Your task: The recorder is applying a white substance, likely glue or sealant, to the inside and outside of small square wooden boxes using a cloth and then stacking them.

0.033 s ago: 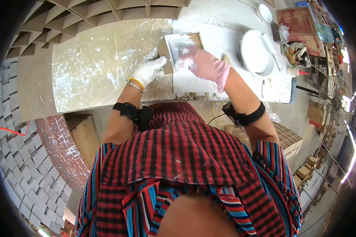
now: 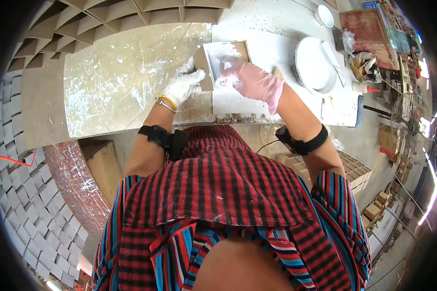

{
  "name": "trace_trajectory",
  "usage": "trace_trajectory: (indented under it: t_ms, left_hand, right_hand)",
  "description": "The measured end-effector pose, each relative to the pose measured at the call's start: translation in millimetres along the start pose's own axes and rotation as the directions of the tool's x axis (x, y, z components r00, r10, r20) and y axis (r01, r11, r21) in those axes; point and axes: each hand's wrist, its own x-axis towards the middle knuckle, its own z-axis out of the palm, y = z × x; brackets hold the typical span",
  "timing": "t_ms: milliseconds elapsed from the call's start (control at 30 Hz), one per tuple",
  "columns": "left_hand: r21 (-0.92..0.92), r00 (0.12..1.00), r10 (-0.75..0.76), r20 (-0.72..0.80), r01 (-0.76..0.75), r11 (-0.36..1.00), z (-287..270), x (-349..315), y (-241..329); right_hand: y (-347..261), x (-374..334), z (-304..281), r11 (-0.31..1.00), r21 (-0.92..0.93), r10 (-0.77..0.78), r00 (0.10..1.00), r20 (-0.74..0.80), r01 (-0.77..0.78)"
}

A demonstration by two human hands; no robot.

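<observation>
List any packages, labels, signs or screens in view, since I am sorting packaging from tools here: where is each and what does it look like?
Cardboard boxes: small, brown, scattered on the floor at lower right.
Crumpled bag: far right of the bench, beside the round white basin, yellowish and white.
Blue flat package: top right edge, mostly cut off.
No signs or screens show.
The hands hold a square tile, which is no package.
</observation>
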Motion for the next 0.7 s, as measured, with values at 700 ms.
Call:
trace_trajectory:
  t_ms: [700]
  left_hand:
    - [0.122, 0.989, 0.131, 0.069, -0.139, 0.983, 11, 1, 9]
  right_hand:
    - [33, -5, -28, 0.802, -0.589, -0.051, 0.995, 0.088, 0.093]
